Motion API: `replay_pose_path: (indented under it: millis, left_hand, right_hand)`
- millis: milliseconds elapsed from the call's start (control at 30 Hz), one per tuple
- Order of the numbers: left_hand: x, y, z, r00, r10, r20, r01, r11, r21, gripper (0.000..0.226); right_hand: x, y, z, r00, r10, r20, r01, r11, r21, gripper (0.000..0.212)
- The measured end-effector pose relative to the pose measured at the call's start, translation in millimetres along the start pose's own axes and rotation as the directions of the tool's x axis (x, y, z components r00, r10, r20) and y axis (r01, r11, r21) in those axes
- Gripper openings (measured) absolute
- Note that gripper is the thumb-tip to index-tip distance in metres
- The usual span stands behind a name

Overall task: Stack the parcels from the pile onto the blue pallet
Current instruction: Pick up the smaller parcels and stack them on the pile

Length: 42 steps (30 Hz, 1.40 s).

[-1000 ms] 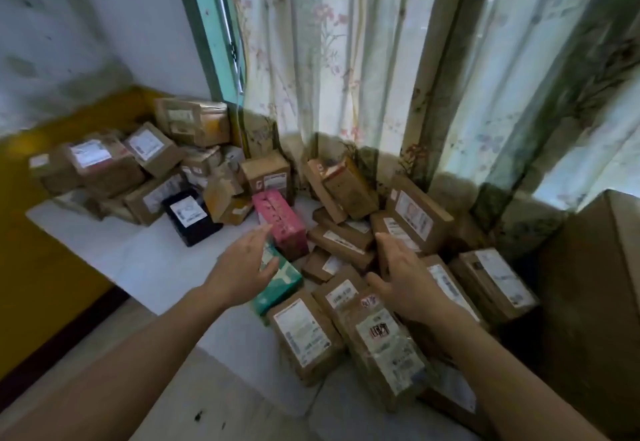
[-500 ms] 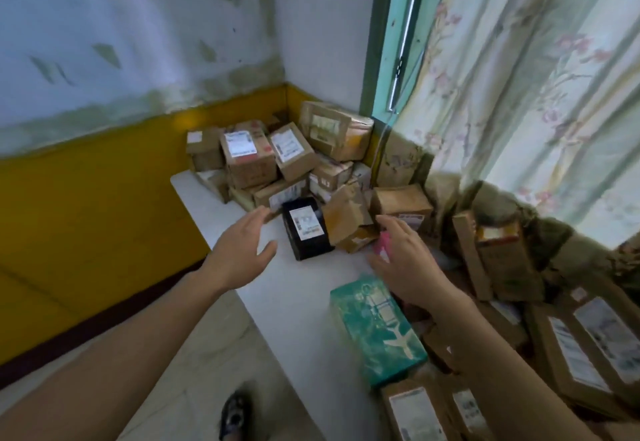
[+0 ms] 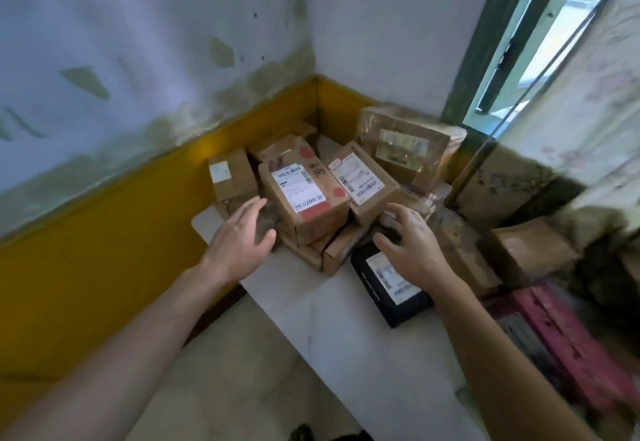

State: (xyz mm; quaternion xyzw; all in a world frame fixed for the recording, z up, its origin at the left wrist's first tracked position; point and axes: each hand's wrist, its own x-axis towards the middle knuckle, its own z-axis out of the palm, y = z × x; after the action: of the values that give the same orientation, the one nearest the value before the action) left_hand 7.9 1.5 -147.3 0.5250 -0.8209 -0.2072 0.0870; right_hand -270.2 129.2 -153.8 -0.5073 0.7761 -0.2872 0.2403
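A pile of brown cardboard parcels fills the corner of a white slab (image 3: 363, 347). In its middle stands a labelled parcel with red dots (image 3: 304, 198). A second labelled parcel (image 3: 362, 181) leans beside it, and a large taped one (image 3: 408, 144) sits behind. My left hand (image 3: 239, 239) hovers open just left of the red-dotted parcel, fingers spread. My right hand (image 3: 412, 246) is open above a black parcel (image 3: 391, 284), holding nothing. No blue pallet is in view.
A yellow-painted lower wall (image 3: 121, 239) borders the slab on the left. A window frame (image 3: 485, 59) and a floral curtain (image 3: 595, 94) rise at the right. A pink box (image 3: 568, 343) and more brown parcels (image 3: 530, 250) lie blurred at the right. A tiled floor (image 3: 225, 378) lies below.
The view has swung left from the parcels under the curtain to the corner pile. Both hands have moved forward towards the red-dotted parcel and the black one, still empty.
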Motion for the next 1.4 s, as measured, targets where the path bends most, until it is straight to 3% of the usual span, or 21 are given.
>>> replay_pose_path:
  millis: [200, 333, 433, 533, 633, 733, 867, 1033, 1200, 1400]
  left_hand:
    - [125.6, 19.3, -4.4, 0.983, 0.154, 0.1, -0.153, 0.988, -0.02, 0.063]
    - [223.4, 68.0, 18.0, 0.972, 0.213, 0.098, -0.199, 0.971, -0.134, 0.063]
    - [294.6, 101.6, 45.8, 0.969, 0.207, 0.132, -0.17, 0.954, -0.247, 0.066]
    - [351.2, 119.7, 68.7, 0.976, 0.121, 0.182, -0.041, 0.921, -0.388, 0.07]
    - [375.4, 127.8, 87.0, 0.95, 0.132, 0.282, 0.05, 0.828, -0.559, 0.057]
    - [366.1, 129.6, 84.2, 0.954, 0.194, 0.23, 0.022, 0.717, -0.697, 0.053]
    - [327.0, 132.3, 46.0, 0.932, 0.335, 0.138, -0.085, 0.573, -0.815, 0.059]
    - [237.1, 137.2, 5.4, 0.89, 0.454, 0.044, -0.213, 0.499, -0.84, 0.066]
    - [145.9, 126.3, 1.7, 0.833, 0.553, 0.009, -0.254, 0.397, -0.882, 0.082]
    - [41.9, 126.3, 11.8, 0.744, 0.664, 0.071, -0.162, 0.282, -0.946, 0.056]
  right_hand:
    - [75.8, 18.9, 5.2, 0.952, 0.197, -0.236, -0.139, 0.961, 0.241, 0.057]
    - [128.8, 50.7, 1.5, 0.79, 0.389, -0.474, -0.227, 0.904, 0.362, 0.065]
    - [164.8, 67.3, -1.3, 0.71, 0.494, -0.501, -0.315, 0.86, 0.402, 0.079]
    - [190.1, 74.4, 1.2, 0.745, 0.49, -0.454, -0.317, 0.857, 0.406, 0.092]
    - [205.4, 78.2, 2.2, 0.799, 0.427, -0.422, -0.236, 0.869, 0.434, 0.105]
    - [196.9, 71.7, -5.2, 0.805, 0.406, -0.432, -0.161, 0.851, 0.5, 0.106]
    - [160.7, 45.9, -26.7, 0.76, 0.398, -0.514, -0.071, 0.837, 0.542, 0.1]
    - [83.5, 0.7, -40.4, 0.689, 0.393, -0.609, 0.042, 0.818, 0.574, 0.087]
    - [-24.4, -22.5, -18.2, 0.547, 0.483, -0.683, 0.104, 0.771, 0.628, 0.056]
    - [-159.0, -45.1, 7.5, 0.394, 0.542, -0.742, 0.032, 0.799, 0.6, 0.057]
